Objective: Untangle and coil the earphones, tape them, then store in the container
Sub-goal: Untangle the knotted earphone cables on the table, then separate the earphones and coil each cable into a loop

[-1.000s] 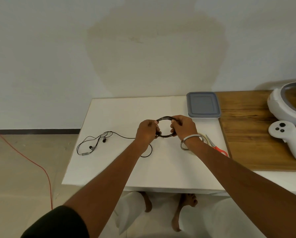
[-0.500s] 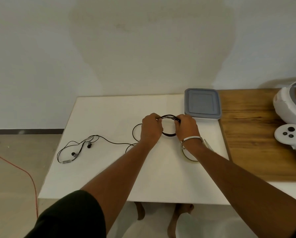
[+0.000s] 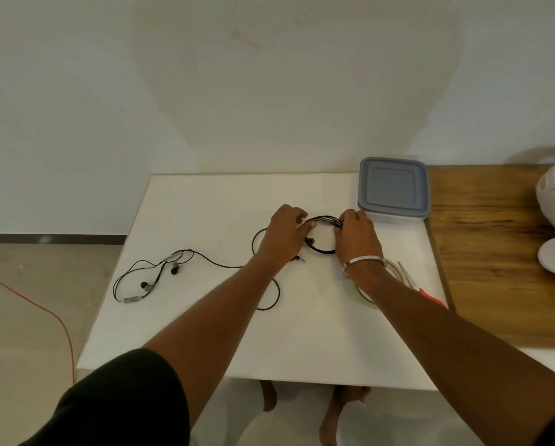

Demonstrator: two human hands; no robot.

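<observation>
A red cable (image 3: 52, 312) runs over the floor at far left. On the white table (image 3: 301, 342), the loose end of the earphones (image 3: 160, 278) lies near the left edge, its two buds and inline piece apart from the hands, with black cord trailing right under the left forearm. The left hand (image 3: 284, 235) grips the left side of the coil (image 3: 322, 235), fingers curled over its top arc. The right hand (image 3: 356, 238) grips the coil's right side, fingers curled round the bundled strands. A plug (image 3: 298, 259) pokes out just below the left hand. A tape roll (image 3: 371, 296) lies under the right wrist, scissors (image 3: 421, 286) beside it. The lidded container (image 3: 393, 188) sits just beyond the right hand.
</observation>
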